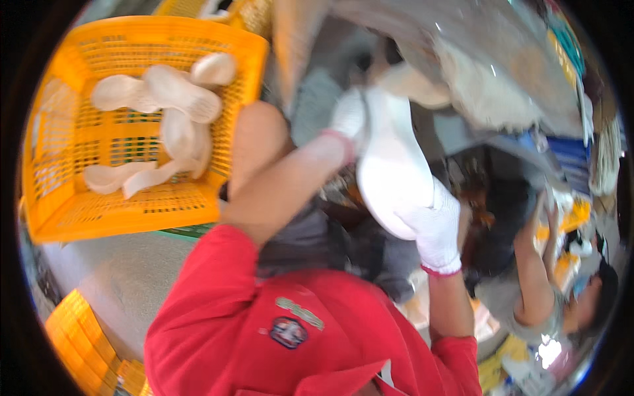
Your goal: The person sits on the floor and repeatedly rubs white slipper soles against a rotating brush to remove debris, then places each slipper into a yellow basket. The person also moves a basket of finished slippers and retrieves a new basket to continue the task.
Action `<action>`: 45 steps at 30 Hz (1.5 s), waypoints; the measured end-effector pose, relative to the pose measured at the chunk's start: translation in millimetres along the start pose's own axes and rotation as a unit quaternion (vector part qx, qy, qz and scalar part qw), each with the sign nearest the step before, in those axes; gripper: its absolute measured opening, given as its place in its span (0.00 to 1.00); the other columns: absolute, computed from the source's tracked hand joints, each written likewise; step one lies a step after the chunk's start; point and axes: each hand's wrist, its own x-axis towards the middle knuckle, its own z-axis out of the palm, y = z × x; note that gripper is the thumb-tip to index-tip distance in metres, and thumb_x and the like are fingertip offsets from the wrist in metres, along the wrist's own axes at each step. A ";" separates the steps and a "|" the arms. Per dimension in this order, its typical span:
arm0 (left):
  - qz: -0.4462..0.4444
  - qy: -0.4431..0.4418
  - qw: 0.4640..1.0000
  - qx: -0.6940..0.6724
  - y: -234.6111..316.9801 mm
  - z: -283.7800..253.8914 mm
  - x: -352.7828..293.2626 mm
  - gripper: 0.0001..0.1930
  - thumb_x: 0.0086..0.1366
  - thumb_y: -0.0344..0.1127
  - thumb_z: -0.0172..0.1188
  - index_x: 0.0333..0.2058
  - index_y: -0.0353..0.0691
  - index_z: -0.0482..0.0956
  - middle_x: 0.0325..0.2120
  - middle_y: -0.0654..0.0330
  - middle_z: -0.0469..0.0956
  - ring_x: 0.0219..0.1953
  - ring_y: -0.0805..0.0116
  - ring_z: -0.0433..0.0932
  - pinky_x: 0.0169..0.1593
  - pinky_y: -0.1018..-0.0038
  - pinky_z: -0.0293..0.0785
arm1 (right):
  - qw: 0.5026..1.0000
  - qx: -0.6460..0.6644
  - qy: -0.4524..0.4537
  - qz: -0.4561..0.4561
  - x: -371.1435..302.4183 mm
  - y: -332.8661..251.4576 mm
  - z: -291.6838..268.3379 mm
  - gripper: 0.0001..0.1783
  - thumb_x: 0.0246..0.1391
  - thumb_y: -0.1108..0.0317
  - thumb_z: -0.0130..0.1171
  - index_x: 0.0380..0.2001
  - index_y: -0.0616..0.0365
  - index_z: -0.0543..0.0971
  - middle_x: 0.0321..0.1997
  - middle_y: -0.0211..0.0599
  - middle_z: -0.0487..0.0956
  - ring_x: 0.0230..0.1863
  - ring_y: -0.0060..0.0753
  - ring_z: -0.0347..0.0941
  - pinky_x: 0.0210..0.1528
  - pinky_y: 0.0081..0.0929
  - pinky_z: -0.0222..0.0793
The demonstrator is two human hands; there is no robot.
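Note:
A white shoe sole (pixel 394 165) is held up in front of me between both hands, its broad end toward me. My left hand (pixel 349 119), in a white knit glove with a red cuff, is closed on the far, narrower part; its fingers are partly hidden. On the near right edge, my right hand (pixel 437 221), gloved the same way, grips the broad end with its fingers lying over the surface. Just beyond the sole is a beige, rounded piece (pixel 422 91), too blurred to name.
An orange plastic basket (pixel 43 178) at the left holds several off-white soles (pixel 181 92). A large greyish, plastic-looking sheet (pixel 489 79) spreads across the far right. Another person (pixel 538 284) works at the right. Orange crates (pixel 79 333) stand at the lower left.

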 end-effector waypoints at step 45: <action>-0.329 -0.094 0.495 0.799 168.2 -431.8 -119.2 0.22 0.71 0.45 0.58 0.56 0.41 0.87 0.58 0.46 0.85 0.59 0.52 0.86 0.60 0.63 0.80 | 0.959 -0.213 0.015 0.186 -171.3 193.5 -82.9 0.25 0.71 0.77 0.58 0.69 0.71 0.74 0.71 0.45 0.80 0.67 0.33 0.79 0.69 0.29 0.72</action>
